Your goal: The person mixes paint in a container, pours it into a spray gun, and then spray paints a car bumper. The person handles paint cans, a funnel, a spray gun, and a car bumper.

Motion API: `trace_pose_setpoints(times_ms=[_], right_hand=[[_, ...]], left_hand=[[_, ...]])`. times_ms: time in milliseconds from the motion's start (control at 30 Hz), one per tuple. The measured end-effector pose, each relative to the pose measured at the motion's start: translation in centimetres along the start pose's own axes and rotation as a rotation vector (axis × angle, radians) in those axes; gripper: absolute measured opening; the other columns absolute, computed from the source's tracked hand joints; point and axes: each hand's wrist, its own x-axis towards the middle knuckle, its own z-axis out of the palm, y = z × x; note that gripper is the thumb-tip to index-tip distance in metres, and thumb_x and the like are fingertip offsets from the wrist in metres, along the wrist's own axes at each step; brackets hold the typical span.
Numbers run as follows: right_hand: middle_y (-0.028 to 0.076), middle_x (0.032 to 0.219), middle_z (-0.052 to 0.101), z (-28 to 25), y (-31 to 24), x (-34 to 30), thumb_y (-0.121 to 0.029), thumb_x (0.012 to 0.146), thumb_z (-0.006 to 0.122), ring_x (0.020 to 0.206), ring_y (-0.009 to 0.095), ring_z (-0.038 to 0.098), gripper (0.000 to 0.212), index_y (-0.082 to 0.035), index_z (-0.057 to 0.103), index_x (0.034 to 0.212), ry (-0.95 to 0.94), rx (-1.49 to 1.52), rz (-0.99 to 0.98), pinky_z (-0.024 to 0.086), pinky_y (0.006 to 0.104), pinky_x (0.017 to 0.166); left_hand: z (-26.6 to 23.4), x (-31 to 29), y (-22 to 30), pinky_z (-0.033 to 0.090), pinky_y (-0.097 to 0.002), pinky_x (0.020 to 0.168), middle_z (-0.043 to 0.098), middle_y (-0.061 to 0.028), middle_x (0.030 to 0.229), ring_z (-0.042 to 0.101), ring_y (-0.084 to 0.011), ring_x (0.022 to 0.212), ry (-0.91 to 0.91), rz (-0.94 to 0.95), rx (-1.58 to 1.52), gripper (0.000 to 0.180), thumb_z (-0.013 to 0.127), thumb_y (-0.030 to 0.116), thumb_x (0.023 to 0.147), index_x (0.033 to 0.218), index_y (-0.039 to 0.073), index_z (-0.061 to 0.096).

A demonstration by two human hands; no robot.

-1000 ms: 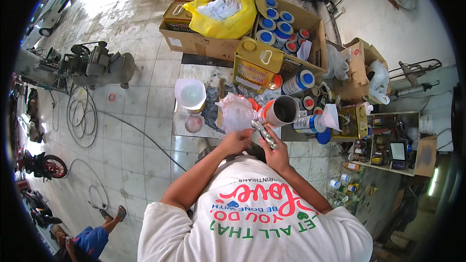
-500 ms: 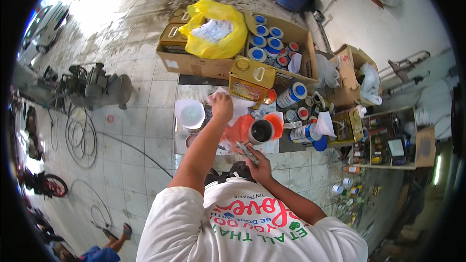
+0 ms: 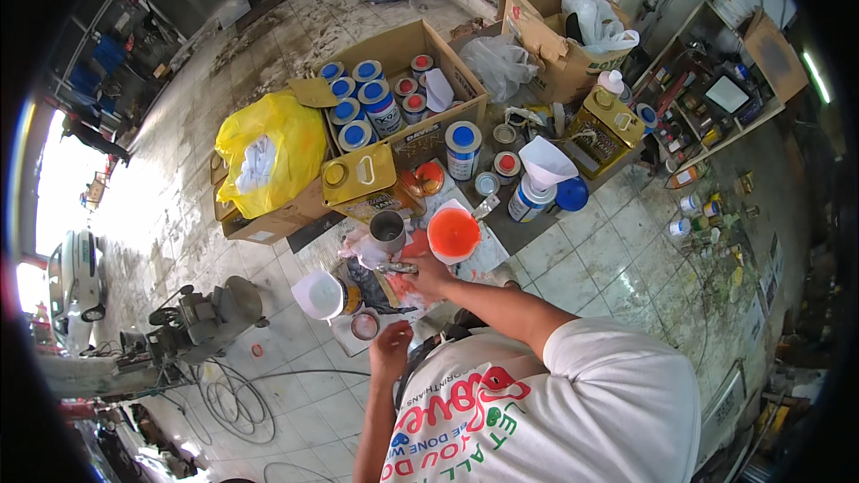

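A: Where is the spray gun (image 3: 395, 266)?

B: In the right hand (image 3: 430, 277), fingers clamped round it, below a gray metal cup (image 3: 388, 246).

A: And the left hand (image 3: 391, 351)?

B: Near 1 round, pinkish tin (image 3: 364, 326), fingers curled; whether they meet, I cannot tell.

A: Farther out?

B: 1 white container (image 3: 459, 259) of orange paint (image 3: 454, 232) stands right of the gun; 1 gold can (image 3: 361, 183) and 1 yellow bag (image 3: 300, 139) sit beyond.
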Motion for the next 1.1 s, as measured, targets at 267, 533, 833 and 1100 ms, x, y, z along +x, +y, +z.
trace_pose_setpoints(times_ms=[267,533,833,1100], right_hand=[[0.03,0.129,0.063,-6.2,0.8,-7.2,-0.037,0.085,0.078,0.122,0.041,0.062,0.057,0.003,0.062,0.122,-0.362,-0.168,-0.186,0.049,0.0465,0.104],[0.012,0.125,0.072,-47.7,-8.7,-9.4,-0.016,0.101,0.068,0.105,0.018,0.071,0.035,-0.01,0.067,0.135,-0.585,0.288,-0.262,0.057,0.0326,0.088],[0.018,0.13,0.065,-48.9,10.9,10.2,-0.016,0.087,0.078,0.117,0.036,0.065,0.053,-0.012,0.061,0.137,0.442,-0.465,0.131,0.055,0.0469,0.096],[0.019,0.13,0.064,-45.4,17.2,12.4,-0.015,0.087,0.075,0.118,0.042,0.064,0.061,-0.018,0.057,0.145,0.238,-0.718,0.343,0.054,0.0526,0.097]], left_hand=[[6.4,1.2,0.1,0.05,-0.0264,0.072,0.076,-0.0063,0.105,0.071,-0.0134,0.09,0.128,-0.264,-0.225,0.03,0.071,0.017,0.1,0.125,0.0,0.07],[11.2,-2.6,1.4,0.05,-0.0261,0.072,0.075,-0.0062,0.107,0.071,-0.0138,0.091,0.35,-0.5,-0.266,0.029,0.068,0.018,0.102,0.127,0.002,0.068],[16.5,-6.6,3.0,0.057,-0.0325,0.085,0.076,-0.0117,0.109,0.073,-0.019,0.098,0.14,-0.477,0.035,0.035,0.069,0.014,0.099,0.131,-0.001,0.066],[18.8,-13.3,-0.9,0.056,-0.0303,0.08,0.076,-0.012,0.106,0.072,-0.0162,0.094,0.279,-0.677,0.051,0.031,0.071,0.01,0.098,0.127,-0.001,0.067]])
